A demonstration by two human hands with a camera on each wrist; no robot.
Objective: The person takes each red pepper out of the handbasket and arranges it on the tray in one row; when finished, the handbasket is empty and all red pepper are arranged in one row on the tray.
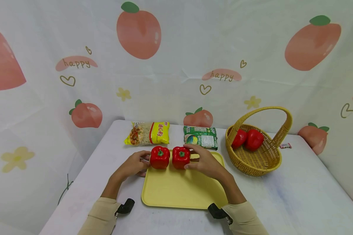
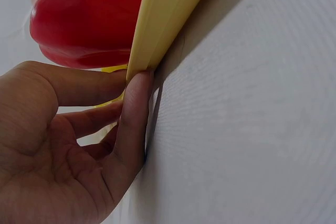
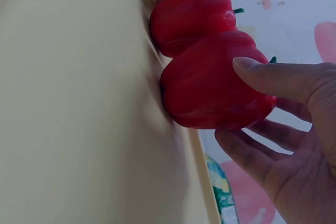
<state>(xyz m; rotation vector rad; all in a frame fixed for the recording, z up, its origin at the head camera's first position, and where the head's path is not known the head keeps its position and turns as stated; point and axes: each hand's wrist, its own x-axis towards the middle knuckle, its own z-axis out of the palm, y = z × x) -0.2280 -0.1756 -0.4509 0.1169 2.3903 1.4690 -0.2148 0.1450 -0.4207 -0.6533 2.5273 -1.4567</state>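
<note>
Two red bell peppers stand side by side at the far end of a yellow tray [image 1: 185, 192], the left pepper [image 1: 160, 158] slightly apart from the right pepper [image 1: 180, 158] in the head view. My right hand [image 1: 204, 161] holds the right pepper, thumb on one side and fingers on the other, as the right wrist view also shows on that pepper [image 3: 215, 85]. At the tray's left edge, my left hand [image 1: 134, 164] pinches the rim [image 2: 152, 30] between thumb and finger. Part of the left pepper [image 2: 89, 19] shows just above that grip.
Behind the tray lie a yellow food packet [image 1: 148, 133] and a green packet [image 1: 200, 136]. A wicker basket [image 1: 253, 166] with a tall handle stands on the right, two red peppers [image 1: 254, 139] inside. Beside it lies a small wrapped piece [image 1: 285, 146]. A printed cloth hangs behind.
</note>
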